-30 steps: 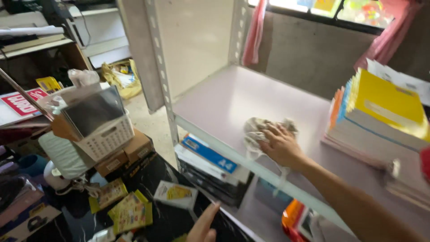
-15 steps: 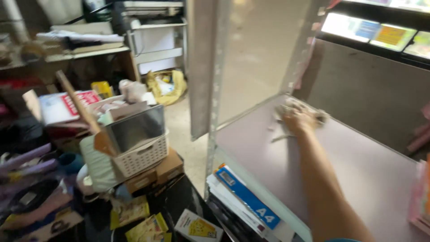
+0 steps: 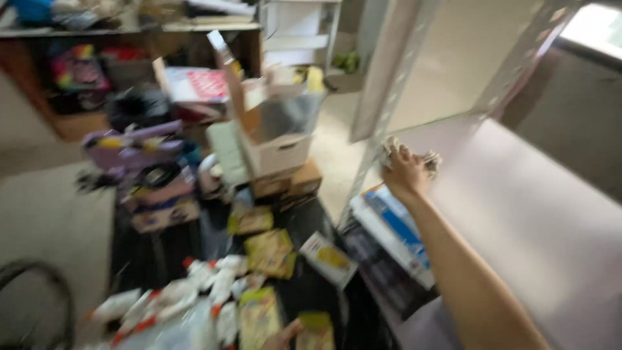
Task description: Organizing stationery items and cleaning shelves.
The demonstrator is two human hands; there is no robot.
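A pale shelf board (image 3: 538,214) fills the right side of the frame, held by a perforated metal upright (image 3: 382,129) at its near left corner. On its far left end lies a crumpled cloth (image 3: 427,159), pressed under the right hand (image 3: 405,172). On the lower shelf, just below centre, rests a white and blue packet (image 3: 395,223). The floor (image 3: 39,220) takes up the left half: yellow packets (image 3: 272,249) lie on a dark sheet (image 3: 311,298), white tubes (image 3: 194,291) are scattered at lower left, and a cardboard box (image 3: 285,185) carrying a white basket (image 3: 275,152) stands at centre.
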